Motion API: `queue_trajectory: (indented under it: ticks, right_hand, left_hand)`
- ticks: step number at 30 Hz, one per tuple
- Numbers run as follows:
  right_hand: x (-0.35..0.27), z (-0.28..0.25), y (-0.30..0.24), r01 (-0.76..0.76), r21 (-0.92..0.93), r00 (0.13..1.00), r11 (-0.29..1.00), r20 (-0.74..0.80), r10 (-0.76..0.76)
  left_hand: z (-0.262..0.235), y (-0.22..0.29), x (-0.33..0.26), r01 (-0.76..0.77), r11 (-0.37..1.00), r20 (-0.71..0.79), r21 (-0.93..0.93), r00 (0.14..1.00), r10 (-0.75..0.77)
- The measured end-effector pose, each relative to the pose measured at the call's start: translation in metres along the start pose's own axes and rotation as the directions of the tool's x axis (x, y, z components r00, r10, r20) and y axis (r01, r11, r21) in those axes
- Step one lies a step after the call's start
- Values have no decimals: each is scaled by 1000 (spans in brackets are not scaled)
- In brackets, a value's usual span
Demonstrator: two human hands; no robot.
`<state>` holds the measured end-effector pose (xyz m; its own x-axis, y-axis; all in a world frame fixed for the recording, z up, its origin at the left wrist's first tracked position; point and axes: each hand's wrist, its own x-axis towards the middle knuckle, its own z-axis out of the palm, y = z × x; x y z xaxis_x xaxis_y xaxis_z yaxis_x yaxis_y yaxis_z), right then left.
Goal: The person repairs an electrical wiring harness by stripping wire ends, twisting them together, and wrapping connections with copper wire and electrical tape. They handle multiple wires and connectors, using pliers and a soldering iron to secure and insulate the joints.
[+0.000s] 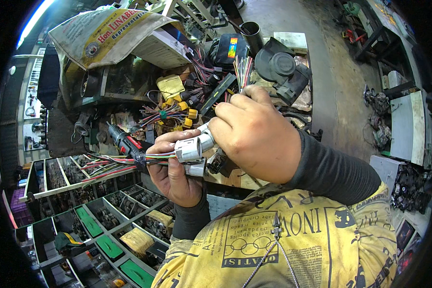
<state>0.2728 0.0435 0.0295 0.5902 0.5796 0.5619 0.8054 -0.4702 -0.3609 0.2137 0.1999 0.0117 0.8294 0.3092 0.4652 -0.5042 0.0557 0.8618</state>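
Note:
My left hand (174,181) is closed around light grey wire connectors. One connector (188,150) lies above a second one (197,168), both at the fingertips. Coloured wires (113,165) run from them out to the left, bound with black tape (140,161) close to the hand. My right hand (257,137) curls its fingers over another light grey connector (205,137) that touches the first. Its fingertips are hidden behind the hand. Beyond the right knuckles stands a bundle of coloured wires (243,71); I cannot tell whether it joins the connector in that hand.
Yellow connectors with wires (177,113), a yellow cloth (170,86) and a black round-faced part (281,64) crowd the bench beyond my hands. A black-and-red tool (125,141) lies left. Below left stands a divided parts rack (117,211). A printed sheet (101,38) drapes over a shelf.

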Motion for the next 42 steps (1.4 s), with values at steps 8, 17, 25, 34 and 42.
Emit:
queue_trajectory:
  ticks: [8, 17, 25, 34, 42]
  right_hand:
    - [-1, 3, 2, 28, -20, 1000, 999, -9, -28]
    - [-6, 5, 3, -4, -12, 1000, 1000, 20, 4]
    - [-30, 8, 27, 262, 6, 949, 965, -185, -256]
    - [-54, -29, 13, 534, 166, 842, 829, -184, -506]
    - [-76, -51, -22, 509, 63, 854, 859, -168, -493]
  left_hand:
    - [2, -1, -1, -22, 1000, 3, 18, 1000, 22]
    - [2, -1, -1, 17, 1000, -19, 12, 1000, -17]
    - [-25, 5, 8, 339, 903, -47, -263, 930, -363]
    - [-44, 5, 21, 714, 699, 482, -39, 626, -613]
    - [-15, 6, -14, 848, 517, 591, -120, 479, -649]
